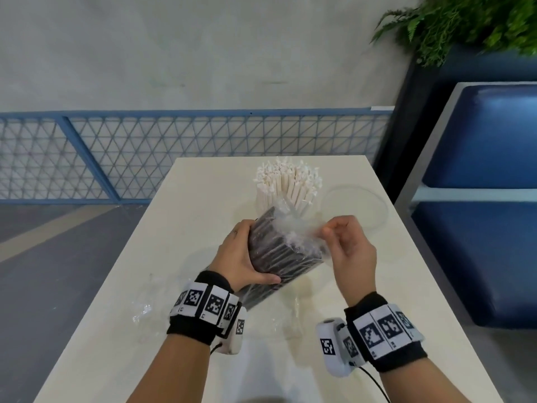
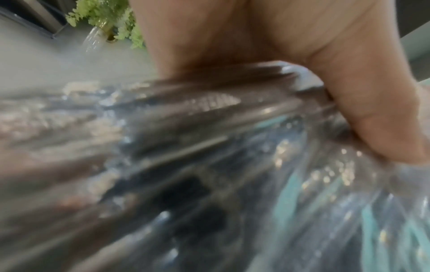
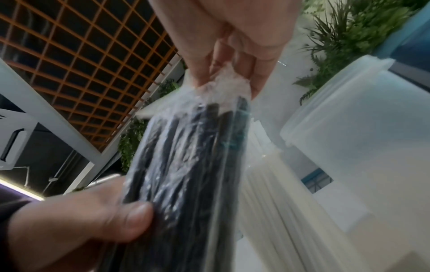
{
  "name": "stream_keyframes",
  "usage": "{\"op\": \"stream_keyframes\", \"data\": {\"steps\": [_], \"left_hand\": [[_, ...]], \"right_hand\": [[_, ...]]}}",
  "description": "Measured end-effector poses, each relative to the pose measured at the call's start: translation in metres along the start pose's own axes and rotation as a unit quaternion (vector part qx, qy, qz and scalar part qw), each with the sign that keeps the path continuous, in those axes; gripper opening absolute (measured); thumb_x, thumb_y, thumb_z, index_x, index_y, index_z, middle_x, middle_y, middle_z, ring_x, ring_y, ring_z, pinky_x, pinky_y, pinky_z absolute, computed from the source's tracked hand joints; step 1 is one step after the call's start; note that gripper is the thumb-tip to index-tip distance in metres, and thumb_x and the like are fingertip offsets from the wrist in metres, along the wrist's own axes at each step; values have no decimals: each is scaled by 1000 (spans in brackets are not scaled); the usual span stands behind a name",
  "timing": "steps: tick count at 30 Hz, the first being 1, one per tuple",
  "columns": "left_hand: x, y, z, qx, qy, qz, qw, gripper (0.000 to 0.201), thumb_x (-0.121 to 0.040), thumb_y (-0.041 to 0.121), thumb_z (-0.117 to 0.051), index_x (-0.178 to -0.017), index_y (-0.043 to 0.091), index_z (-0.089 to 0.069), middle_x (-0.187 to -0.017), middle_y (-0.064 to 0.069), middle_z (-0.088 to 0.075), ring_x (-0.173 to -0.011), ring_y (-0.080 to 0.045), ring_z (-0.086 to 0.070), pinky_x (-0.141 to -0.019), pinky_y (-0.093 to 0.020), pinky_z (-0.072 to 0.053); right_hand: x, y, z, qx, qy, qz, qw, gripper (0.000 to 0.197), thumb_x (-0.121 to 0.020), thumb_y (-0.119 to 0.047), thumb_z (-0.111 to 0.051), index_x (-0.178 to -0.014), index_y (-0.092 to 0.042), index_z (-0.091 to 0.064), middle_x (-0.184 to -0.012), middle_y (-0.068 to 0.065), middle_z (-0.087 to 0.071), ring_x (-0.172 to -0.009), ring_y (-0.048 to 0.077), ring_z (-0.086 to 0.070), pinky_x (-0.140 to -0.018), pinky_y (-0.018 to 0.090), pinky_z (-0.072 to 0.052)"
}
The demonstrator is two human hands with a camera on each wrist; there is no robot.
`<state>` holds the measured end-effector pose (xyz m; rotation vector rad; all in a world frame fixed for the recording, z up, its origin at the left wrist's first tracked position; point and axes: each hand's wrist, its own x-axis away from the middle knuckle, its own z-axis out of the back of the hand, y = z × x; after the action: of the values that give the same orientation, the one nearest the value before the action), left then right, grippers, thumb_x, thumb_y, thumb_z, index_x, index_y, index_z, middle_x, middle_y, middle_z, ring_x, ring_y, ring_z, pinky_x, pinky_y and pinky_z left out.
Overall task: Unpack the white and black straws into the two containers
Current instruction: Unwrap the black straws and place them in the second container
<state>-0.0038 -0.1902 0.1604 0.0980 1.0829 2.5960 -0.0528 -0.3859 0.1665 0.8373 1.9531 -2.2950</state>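
A pack of black straws (image 1: 279, 251) in clear plastic wrap is held above the white table (image 1: 203, 199). My left hand (image 1: 241, 257) grips the pack's middle, thumb across its near side. My right hand (image 1: 345, 242) pinches the stretched wrap (image 1: 299, 228) at the pack's far end. In the right wrist view the fingers (image 3: 232, 55) pinch the bunched plastic above the black straws (image 3: 186, 156). White straws (image 1: 287, 184) stand upright in a clear container behind the pack. A second clear container (image 1: 357, 205), with nothing in it, stands to their right. The left wrist view shows the blurred wrapped pack (image 2: 186, 147).
A crumpled clear wrapper (image 1: 145, 309) lies on the table at the near left. A blue bench (image 1: 479, 199) stands right of the table, a plant (image 1: 465, 21) above it. A blue mesh fence (image 1: 174, 152) runs behind the table.
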Motion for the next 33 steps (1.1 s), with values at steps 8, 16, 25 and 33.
{"op": "stream_keyframes", "data": {"steps": [8,16,25,33], "left_hand": [[2,-11,-2,76,38,-6,996,93,-42,45,-88,-115,30,-33,-120,3,-49,-113,-13,-50,-99,-38,-45],[5,-5,-29,132,123,17,983,88,-49,19,-90,-110,23,-27,-115,0,-34,-108,-12,-42,-95,-22,-42],[-5,-19,-26,122,59,7,991,108,-30,56,-83,-117,33,-21,-123,0,-37,-116,-16,-41,-99,-28,-40],[-21,-19,-29,170,8,1,985,122,-34,48,-90,-135,37,-22,-134,5,-49,-126,-12,-47,-104,-40,-43]], "right_hand": [[-28,-21,0,31,169,22,985,19,-90,-17,-56,-87,-32,-45,-91,-13,-59,-70,-3,-57,-68,20,-43],[-25,-35,-18,317,-168,149,922,16,-90,-14,-55,-101,-18,-66,-100,-1,-66,-90,18,-58,-78,26,-46],[-47,-50,-24,307,-280,83,906,37,-81,-19,-68,-117,-25,-60,-87,-3,-61,-77,12,-56,-75,23,-46],[-61,-46,-35,356,-387,89,846,56,-77,-11,-68,-129,-25,-50,-126,3,-45,-102,18,-54,-84,19,-40]]}}
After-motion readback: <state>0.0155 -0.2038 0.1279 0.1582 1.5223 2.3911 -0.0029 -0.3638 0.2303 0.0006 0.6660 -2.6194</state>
